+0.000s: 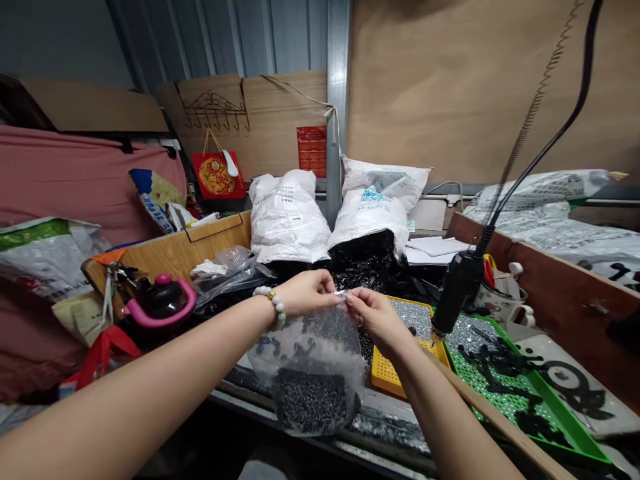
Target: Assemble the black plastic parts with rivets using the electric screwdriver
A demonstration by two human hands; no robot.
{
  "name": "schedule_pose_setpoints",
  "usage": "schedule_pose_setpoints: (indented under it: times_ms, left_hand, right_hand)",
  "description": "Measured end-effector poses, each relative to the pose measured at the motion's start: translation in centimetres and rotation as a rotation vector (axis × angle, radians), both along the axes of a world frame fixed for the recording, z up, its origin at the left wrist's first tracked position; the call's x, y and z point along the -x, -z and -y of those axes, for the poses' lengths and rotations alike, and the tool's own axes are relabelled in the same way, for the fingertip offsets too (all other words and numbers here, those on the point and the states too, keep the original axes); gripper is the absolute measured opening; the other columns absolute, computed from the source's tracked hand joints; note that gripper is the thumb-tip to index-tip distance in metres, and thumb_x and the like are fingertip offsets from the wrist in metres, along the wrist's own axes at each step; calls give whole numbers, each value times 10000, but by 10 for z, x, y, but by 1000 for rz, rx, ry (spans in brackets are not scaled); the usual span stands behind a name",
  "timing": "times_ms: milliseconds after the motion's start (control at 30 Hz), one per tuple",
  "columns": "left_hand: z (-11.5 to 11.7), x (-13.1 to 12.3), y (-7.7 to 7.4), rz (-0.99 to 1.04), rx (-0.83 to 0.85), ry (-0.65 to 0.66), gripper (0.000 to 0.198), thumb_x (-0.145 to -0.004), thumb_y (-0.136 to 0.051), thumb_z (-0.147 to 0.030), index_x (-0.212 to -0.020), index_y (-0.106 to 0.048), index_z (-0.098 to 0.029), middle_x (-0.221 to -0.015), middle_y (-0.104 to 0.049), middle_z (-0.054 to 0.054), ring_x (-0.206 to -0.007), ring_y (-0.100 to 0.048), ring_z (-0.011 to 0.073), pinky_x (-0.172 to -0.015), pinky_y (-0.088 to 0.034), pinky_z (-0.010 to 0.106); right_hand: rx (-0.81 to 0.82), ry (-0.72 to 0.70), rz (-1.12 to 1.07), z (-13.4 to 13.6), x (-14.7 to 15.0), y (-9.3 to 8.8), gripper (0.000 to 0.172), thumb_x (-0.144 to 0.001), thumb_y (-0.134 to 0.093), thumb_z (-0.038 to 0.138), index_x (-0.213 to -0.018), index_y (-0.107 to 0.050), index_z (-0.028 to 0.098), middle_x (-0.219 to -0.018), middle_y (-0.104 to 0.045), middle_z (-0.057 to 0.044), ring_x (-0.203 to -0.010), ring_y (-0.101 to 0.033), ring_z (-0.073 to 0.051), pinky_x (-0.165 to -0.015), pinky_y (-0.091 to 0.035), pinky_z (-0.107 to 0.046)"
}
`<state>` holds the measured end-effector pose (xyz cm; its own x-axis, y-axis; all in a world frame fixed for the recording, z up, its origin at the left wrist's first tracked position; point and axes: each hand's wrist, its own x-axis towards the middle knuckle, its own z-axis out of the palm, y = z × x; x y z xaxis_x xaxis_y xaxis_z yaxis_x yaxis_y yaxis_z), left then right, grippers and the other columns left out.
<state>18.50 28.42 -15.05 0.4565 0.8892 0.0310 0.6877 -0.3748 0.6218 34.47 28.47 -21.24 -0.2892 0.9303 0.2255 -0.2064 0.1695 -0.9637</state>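
Note:
A clear plastic bag (313, 363) hangs above the table edge, its bottom packed with small dark screws. My left hand (307, 293), with a bead bracelet at the wrist, pinches the bag's top edge. Right beside it, my right hand (375, 315) pinches the same top edge; the fingertips of both hands almost touch. Behind the bag lies a yellow perforated tray (387, 373) holding small silvery screws.
A black electric screwdriver (457, 288) hangs on a cable just right of my hands. A green tray (560, 420) holds black parts. White sacks (287, 217) of black parts stand behind. A pink-handled black flask (160, 303) sits left. A wooden board wall (565, 280) runs along the right.

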Motion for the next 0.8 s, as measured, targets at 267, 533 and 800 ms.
schedule_pose_setpoints:
  times_ms: [267,533,800]
  left_hand:
    - [-4,-9,-14,-65,56,62,274,-689,-514,-409,-648,-577,-146,-565,-542,-16,-491,-423,90,-470,-311,196]
    - [18,-6,-16,-150,-112,52,178,-730,-491,-308,-697,-579,-157,-587,-522,-22,-558,-426,106,-516,-285,210]
    - [79,67,-1,-191,-256,-212,206,-787,-445,-330,-745,-597,-198,-721,-606,-7,-658,-509,135,-576,-322,221]
  right_hand:
    - [-133,89,92,10,-4,-7,239,-709,-577,356,-618,-493,152,-516,-432,51,-507,-356,-76,-504,-270,-210]
    - [-235,168,125,25,1,-4,194,-762,-522,340,-678,-490,168,-613,-412,38,-574,-351,-88,-529,-280,-210]
    - [-333,312,201,42,-2,-5,173,-762,-535,344,-702,-523,183,-618,-444,22,-584,-395,-99,-519,-319,-211]
